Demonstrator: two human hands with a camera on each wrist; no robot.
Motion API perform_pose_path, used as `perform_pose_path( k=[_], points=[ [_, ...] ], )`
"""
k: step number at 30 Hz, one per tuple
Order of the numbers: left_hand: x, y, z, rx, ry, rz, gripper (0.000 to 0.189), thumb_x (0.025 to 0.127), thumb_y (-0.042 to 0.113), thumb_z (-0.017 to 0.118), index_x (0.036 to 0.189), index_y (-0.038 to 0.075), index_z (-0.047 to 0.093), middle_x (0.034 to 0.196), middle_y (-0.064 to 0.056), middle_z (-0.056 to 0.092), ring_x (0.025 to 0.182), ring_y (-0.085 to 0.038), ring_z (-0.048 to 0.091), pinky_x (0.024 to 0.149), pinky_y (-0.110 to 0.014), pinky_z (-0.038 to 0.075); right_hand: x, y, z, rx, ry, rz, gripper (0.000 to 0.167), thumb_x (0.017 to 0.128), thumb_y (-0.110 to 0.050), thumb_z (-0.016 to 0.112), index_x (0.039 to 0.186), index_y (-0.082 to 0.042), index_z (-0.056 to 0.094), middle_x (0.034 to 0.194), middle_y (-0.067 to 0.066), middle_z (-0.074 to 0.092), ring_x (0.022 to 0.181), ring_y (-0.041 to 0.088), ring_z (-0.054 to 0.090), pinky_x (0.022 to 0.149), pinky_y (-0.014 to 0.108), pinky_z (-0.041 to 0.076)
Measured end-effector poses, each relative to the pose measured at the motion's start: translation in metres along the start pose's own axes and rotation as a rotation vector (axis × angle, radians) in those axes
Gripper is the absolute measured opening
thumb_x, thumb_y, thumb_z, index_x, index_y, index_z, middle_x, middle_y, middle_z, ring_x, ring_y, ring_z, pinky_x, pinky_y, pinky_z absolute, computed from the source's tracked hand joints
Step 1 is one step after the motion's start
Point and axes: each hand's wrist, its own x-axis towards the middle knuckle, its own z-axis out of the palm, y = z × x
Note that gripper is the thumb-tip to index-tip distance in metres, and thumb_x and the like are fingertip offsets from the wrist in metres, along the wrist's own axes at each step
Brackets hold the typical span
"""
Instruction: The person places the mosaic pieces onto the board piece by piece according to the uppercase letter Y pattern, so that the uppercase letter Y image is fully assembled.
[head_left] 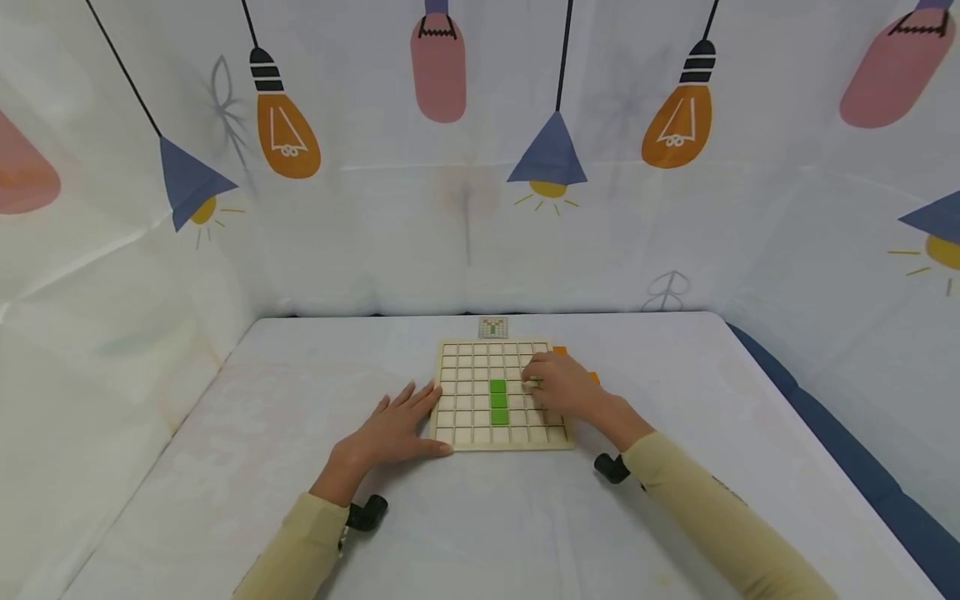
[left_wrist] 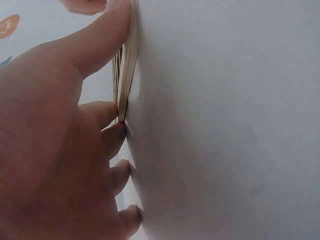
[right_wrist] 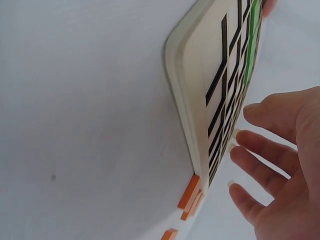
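Observation:
A pale wooden grid board (head_left: 461, 362) lies on the white table, with three green tiles (head_left: 498, 402) lined up in one column near its middle. My left hand (head_left: 396, 427) rests at the board's left side with fingers spread; its thumb touches the near left corner and its fingertips reach the left edge. Over the right part of the grid is my right hand (head_left: 562, 385). In the right wrist view its loosely bent fingers (right_wrist: 265, 145) and thumb stand apart above the squares, and no tile shows between them.
Orange tiles (right_wrist: 189, 192) lie beside the board's right edge, partly behind the right hand in the head view. A small pattern card (head_left: 492, 327) lies just beyond the board's far edge. A printed white cloth (head_left: 360, 225) hangs behind the table.

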Motion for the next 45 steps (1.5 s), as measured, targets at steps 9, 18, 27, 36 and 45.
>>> perform_pose_path(
  k=[9, 18, 27, 36, 45],
  points=[
    [0.001, -0.002, 0.000, 0.004, 0.001, -0.001, 0.098, 0.085, 0.064, 0.067, 0.160, 0.018, 0.023, 0.168, -0.002, 0.019, 0.156, -0.034, 0.010, 0.122, -0.065, 0.010, -0.005, 0.011, -0.001, -0.005, 0.016, 0.007, 0.019, 0.088, -0.006, 0.066, 0.104, -0.011, 0.076, 0.103, 0.002, 0.070, 0.094, 0.017, 0.067, 0.081, 0.035, 0.056],
    [0.001, -0.003, 0.003, -0.001, 0.009, -0.002, 0.099, 0.084, 0.064, 0.068, 0.159, 0.018, 0.024, 0.168, -0.002, 0.019, 0.156, -0.035, 0.010, 0.122, -0.065, 0.010, -0.012, 0.015, -0.001, -0.019, 0.018, 0.044, 0.015, 0.090, -0.010, 0.067, 0.101, -0.012, 0.077, 0.103, 0.002, 0.071, 0.093, 0.016, 0.064, 0.086, 0.038, 0.054],
    [0.000, -0.001, 0.003, 0.006, 0.010, -0.001, 0.099, 0.083, 0.066, 0.067, 0.159, 0.018, 0.025, 0.168, -0.001, 0.019, 0.156, -0.034, 0.010, 0.122, -0.065, 0.010, -0.021, 0.027, -0.001, -0.017, 0.014, 0.098, 0.019, 0.090, -0.009, 0.065, 0.104, -0.014, 0.076, 0.107, 0.000, 0.072, 0.094, 0.016, 0.059, 0.086, 0.037, 0.051],
    [-0.001, -0.001, 0.002, 0.005, 0.011, -0.002, 0.099, 0.083, 0.066, 0.067, 0.159, 0.018, 0.025, 0.168, -0.001, 0.019, 0.156, -0.034, 0.011, 0.122, -0.065, 0.010, -0.024, 0.037, -0.004, -0.040, 0.030, 0.095, 0.019, 0.088, -0.008, 0.068, 0.104, -0.013, 0.076, 0.108, 0.001, 0.071, 0.099, 0.020, 0.063, 0.091, 0.042, 0.053],
    [-0.001, -0.001, 0.001, 0.008, 0.016, 0.012, 0.099, 0.084, 0.067, 0.066, 0.159, 0.017, 0.025, 0.167, -0.004, 0.020, 0.155, -0.036, 0.013, 0.121, -0.067, 0.012, -0.026, 0.045, -0.001, -0.074, 0.023, 0.101, 0.021, 0.087, -0.004, 0.068, 0.105, -0.013, 0.075, 0.103, 0.002, 0.070, 0.092, 0.019, 0.062, 0.086, 0.041, 0.054]
  ],
)
